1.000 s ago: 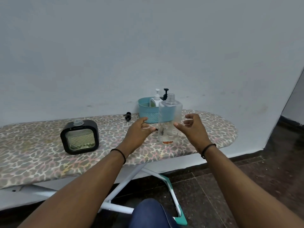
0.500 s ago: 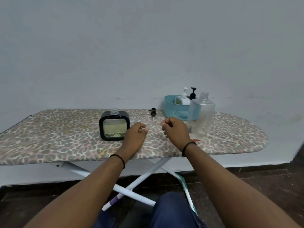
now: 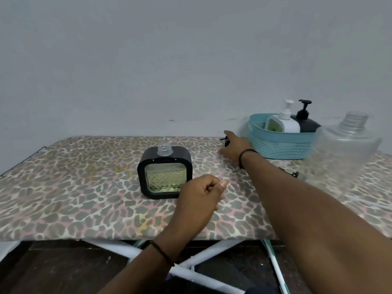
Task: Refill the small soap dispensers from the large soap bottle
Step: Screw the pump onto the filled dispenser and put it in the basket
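A black square soap dispenser (image 3: 164, 172) stands on the leopard-print ironing board (image 3: 74, 187); its neck is open and pale green soap shows through its window. The large clear bottle (image 3: 343, 149) stands uncapped at the right, blurred. A small black pump cap (image 3: 224, 141) lies by the basket. My right hand (image 3: 234, 148) stretches out to it, with finger and thumb spread on either side. My left hand (image 3: 201, 194) rests on the board in front of the black dispenser, fingers curled and holding nothing that I can see.
A teal basket (image 3: 282, 145) at the back right holds a white pump dispenser (image 3: 283, 124) and a black pump dispenser (image 3: 305, 122). A small dark part (image 3: 289, 172) lies beside my right forearm. The wall runs close behind the board, and white legs show below its front edge.
My right hand has left the middle of the board and reached back to the black pump cap beside the basket. The left hand stays curled in place. The view has moved closer.
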